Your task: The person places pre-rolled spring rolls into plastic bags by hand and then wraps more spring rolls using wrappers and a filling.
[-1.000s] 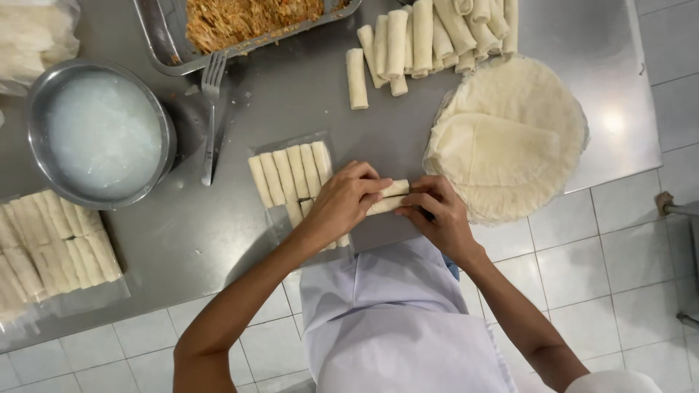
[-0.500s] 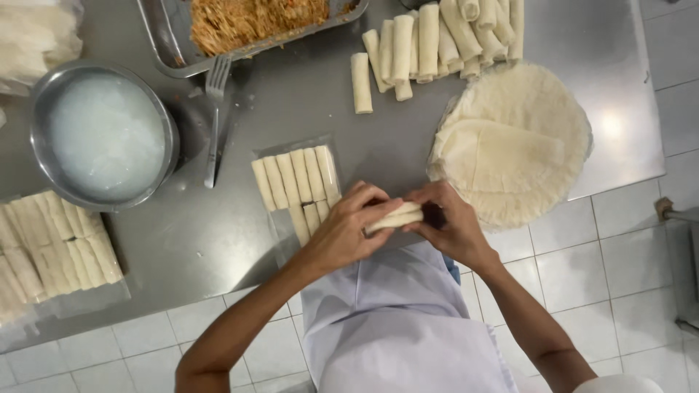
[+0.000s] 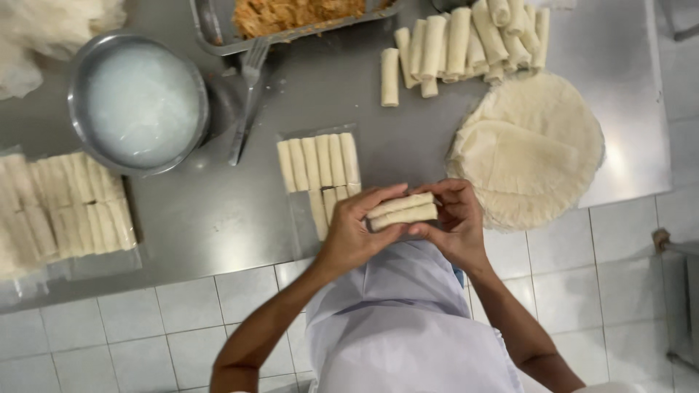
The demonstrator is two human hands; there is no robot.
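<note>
Rolls, two, grasped between my left hand and right hand; I'd keep them level, pressing lightly, the packed row at eleven o'clock.

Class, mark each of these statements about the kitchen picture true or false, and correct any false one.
1. Both hands hold two rolls between them. True: left hand and right hand grip the rolls.
2. The bowl holds a whitish liquid. True.
3. The stack of round wrappers lies left of the bowl. False: it lies far to the right, near the table's edge.
4. A fork lies between bowl and tray. True.
5. The tray holds raw eggs. False: it holds an orange-brown shredded filling.
</note>
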